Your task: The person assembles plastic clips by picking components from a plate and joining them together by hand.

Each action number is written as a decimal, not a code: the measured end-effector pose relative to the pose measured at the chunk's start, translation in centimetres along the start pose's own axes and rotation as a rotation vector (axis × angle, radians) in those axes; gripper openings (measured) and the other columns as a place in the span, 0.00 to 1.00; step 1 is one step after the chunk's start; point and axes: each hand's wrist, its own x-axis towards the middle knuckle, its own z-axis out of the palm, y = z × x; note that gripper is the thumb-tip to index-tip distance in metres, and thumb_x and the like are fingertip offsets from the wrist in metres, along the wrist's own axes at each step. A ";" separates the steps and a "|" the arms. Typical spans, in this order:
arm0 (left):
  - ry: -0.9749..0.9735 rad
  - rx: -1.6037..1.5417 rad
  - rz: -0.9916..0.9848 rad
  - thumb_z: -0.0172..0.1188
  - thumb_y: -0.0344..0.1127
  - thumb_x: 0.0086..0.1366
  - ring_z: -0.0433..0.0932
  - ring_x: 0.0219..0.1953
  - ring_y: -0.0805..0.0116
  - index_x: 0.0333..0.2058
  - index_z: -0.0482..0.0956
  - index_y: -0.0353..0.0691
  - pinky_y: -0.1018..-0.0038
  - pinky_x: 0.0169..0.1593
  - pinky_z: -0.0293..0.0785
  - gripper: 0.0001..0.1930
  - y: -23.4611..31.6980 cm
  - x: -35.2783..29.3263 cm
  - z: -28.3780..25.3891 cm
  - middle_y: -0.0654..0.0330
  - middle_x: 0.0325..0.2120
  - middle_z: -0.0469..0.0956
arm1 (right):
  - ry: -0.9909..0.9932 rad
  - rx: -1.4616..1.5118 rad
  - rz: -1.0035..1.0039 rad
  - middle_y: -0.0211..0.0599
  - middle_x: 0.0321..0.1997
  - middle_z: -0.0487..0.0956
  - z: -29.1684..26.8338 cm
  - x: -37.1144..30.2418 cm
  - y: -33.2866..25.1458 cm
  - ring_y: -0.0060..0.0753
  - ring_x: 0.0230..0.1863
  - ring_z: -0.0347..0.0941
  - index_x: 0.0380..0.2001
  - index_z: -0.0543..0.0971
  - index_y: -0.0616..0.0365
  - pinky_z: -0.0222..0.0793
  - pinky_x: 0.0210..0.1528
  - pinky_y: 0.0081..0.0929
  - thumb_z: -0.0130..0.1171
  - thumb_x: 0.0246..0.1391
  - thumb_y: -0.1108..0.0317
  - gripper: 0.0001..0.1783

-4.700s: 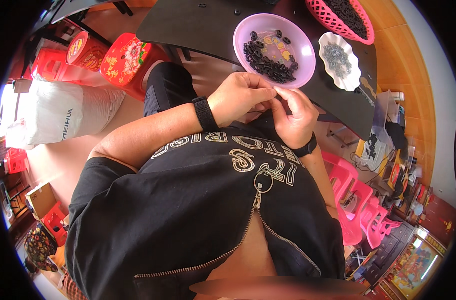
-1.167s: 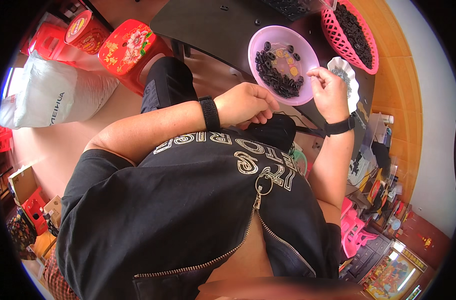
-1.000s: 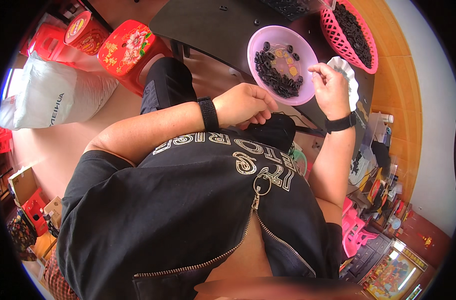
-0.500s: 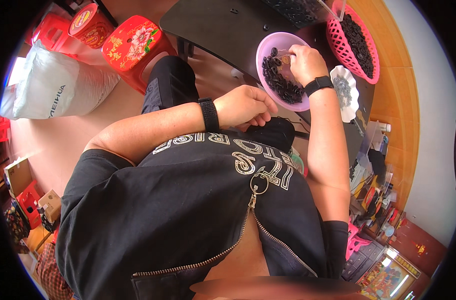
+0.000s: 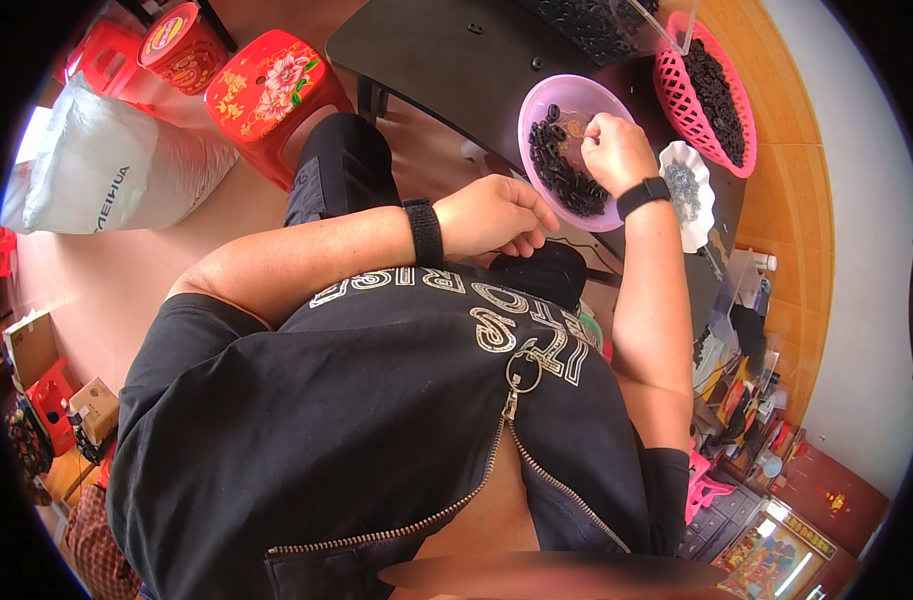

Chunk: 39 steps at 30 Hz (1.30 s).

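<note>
A pale purple bowl [image 5: 579, 84] on the black table holds a heap of small black parts [image 5: 564, 178]. Over the bowl's right side is my right hand [image 5: 618, 156], wearing a dark watch; its fingers are curled in, and whatever they grip is hidden. In front of the bowl, above my lap, my left hand [image 5: 494, 216] is closed with thumb and fingertips drawn together; I cannot make out anything in it. Right of the bowl sits a white scalloped dish [image 5: 698, 226] of small greyish pieces. Beyond it stands a pink lattice basket [image 5: 673, 97] full of black parts.
A clear-walled tray [image 5: 666, 28] of black parts lies at the far edge of the black table [image 5: 416, 60]. Two loose black parts are on the tabletop. To the left stand a red flowered stool [image 5: 271, 85] and a big white sack [image 5: 126, 170]. Clutter fills the right side.
My right hand's fingers have curled in tighter over the bowl. The bowl and table appear slightly lower in view. My left hand keeps nearly the same pose.
</note>
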 end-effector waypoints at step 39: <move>-0.092 -0.100 0.045 0.51 0.25 0.66 0.78 0.47 0.67 0.50 0.70 0.27 0.78 0.50 0.77 0.15 -0.9 -1.2 7.1 0.52 0.45 0.76 | 0.422 1.205 0.137 0.26 0.30 0.75 0.7 -21.2 -3.2 0.12 0.28 0.69 0.34 0.80 0.66 0.64 0.31 0.13 0.53 0.53 0.82 0.08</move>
